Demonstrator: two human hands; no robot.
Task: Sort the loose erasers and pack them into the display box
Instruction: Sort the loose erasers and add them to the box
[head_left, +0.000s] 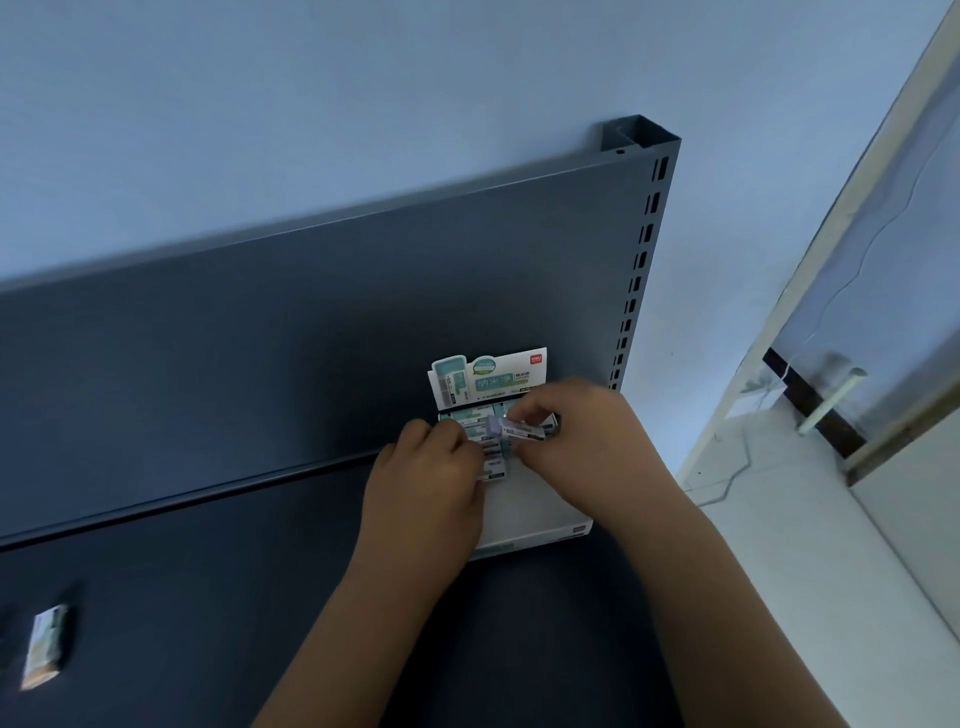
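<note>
the right hand (582, 436) pinches a purple-tipped eraser (524, 430) between thumb and fingertips, holding it crosswise just above the open top of the display box (540, 514). the left hand (431, 483) lies over the box's left side with its fingers bent down onto the packed erasers (491, 462); whether it grips one or only presses on them cannot be told. the packed erasers, in green and white sleeves, sit in a row inside the box, partly hidden by both hands. the box's printed header card (488, 376) stands upright behind them. the box sits at the right end of the dark shelf (208, 597), at its back edge against the back panel (311, 338), near the slotted upright (644, 249). one loose eraser (44, 644) lies well apart, near the shelf's left edge.
</note>
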